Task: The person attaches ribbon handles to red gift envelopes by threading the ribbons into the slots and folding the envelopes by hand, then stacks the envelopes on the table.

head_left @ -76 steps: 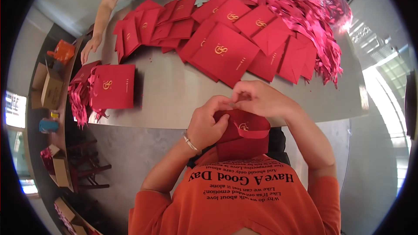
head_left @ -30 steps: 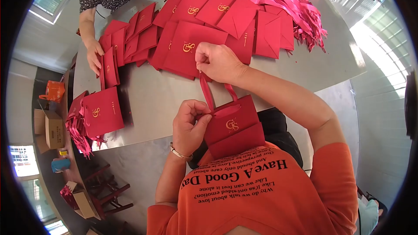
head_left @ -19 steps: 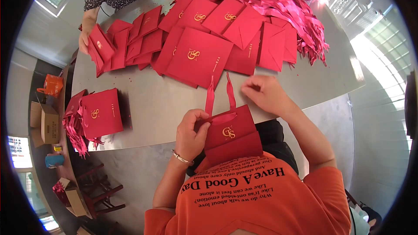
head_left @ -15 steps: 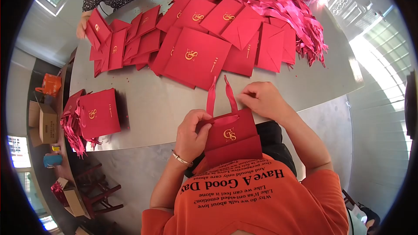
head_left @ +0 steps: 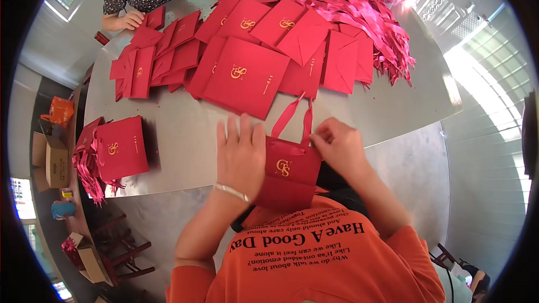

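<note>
A small red paper gift bag (head_left: 283, 171) with a gold logo rests against the front of my orange shirt. Its ribbon handle (head_left: 285, 119) stands up from the top edge toward the table. My left hand (head_left: 241, 151) lies along the bag's left side, fingers stretched out and its back toward me; the thumb is hidden. At the top right corner of the bag, my right hand (head_left: 339, 143) has its fingertips pinched together beside the ribbon's right end. Those fingertips partly hide what they grip.
Flat red bags (head_left: 241, 76) overlap across the grey table (head_left: 185, 134), with a heap of red ribbons (head_left: 359, 11) behind. A stack of bags with ribbons (head_left: 120, 148) sits at the left edge. Across the table, a person's hand (head_left: 133, 19) touches a red bag.
My left hand has released the bag's left edge and its fingers have straightened. My right hand has closed in on the top right corner. The other person's left-side hand has moved inward.
</note>
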Motion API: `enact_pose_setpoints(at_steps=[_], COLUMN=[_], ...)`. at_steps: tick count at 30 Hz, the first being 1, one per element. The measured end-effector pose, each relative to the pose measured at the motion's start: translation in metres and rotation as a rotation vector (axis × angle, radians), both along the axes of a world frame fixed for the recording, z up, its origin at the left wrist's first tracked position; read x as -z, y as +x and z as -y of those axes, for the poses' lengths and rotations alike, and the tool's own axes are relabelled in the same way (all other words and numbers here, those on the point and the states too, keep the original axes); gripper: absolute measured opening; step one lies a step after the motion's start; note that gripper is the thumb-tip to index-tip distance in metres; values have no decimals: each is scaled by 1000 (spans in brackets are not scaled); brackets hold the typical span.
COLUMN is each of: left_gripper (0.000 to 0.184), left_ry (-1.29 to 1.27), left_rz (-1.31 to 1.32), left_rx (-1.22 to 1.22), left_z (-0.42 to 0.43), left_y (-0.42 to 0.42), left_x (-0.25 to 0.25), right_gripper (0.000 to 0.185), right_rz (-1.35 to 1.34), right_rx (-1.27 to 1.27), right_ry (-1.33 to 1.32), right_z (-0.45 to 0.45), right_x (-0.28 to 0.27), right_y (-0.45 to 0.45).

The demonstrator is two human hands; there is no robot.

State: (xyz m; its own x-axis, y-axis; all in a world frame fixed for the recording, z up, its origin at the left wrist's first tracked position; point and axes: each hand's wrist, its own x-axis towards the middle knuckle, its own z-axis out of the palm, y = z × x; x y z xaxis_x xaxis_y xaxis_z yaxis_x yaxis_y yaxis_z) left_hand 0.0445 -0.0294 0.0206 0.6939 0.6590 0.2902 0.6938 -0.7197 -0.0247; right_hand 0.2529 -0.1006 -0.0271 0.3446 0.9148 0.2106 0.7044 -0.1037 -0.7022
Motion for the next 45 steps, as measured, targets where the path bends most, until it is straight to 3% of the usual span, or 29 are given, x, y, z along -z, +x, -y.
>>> enact_pose_setpoints(at_steps=[1,2,4,5,7,10,12,15,16,20,24,27,32,40,43,45], left_gripper=[49,49,82,82,109,115,112,81,71,62,56,53,51,52,56,74], left_ry=[-86,-83,-473,-477,-427,-418,-444,-292,-211,-187,-96,-64,-43,-68,-73,-93], left_rz=[-29,-30,-32,-35,-143,-196,-206,-327,-334,-281,-107,21,19,72,36,71], left_rx=[-26,-19,76,78,82,204,226,130,118,76,-36,-30,-13,-26,-23,-43], left_z=[15,30,52,51,45,34,31,35,36,41,51,50,52,51,50,49], left_y=[-1,2,11,12,17,-2,-14,-23,-25,-25,-13,-10,-15,-19,-21,-22], left_x=[9,13,12,13,15,22,17,13,15,26,46,58,64,66,66,64], right_gripper=[13,13,13,14,13,14,15,23,26,31,29,24,13,13,19,24], right_rz=[183,183,328,318,255,211,223,124,202,322,274,281,341,413,445,483], right_rx=[-41,-33,21,24,-9,-90,-131,-265,-360,-526,-531,-545,-571,-623,-610,-586], right_ry=[91,92,140,147,155,276,378,332,357,383,381,358,337,292,305,322], right_z=[4,4,4,3,1,-6,-9,-6,-5,-5,-12,-17,-18,-12,-14,-15], right_x=[2,2,4,5,5,3,5,9,7,0,6,10,14,12,6,-3], right_y=[-5,-9,-17,-17,-12,5,18,22,20,-3,-22,-27,-29,-17,-9,3])
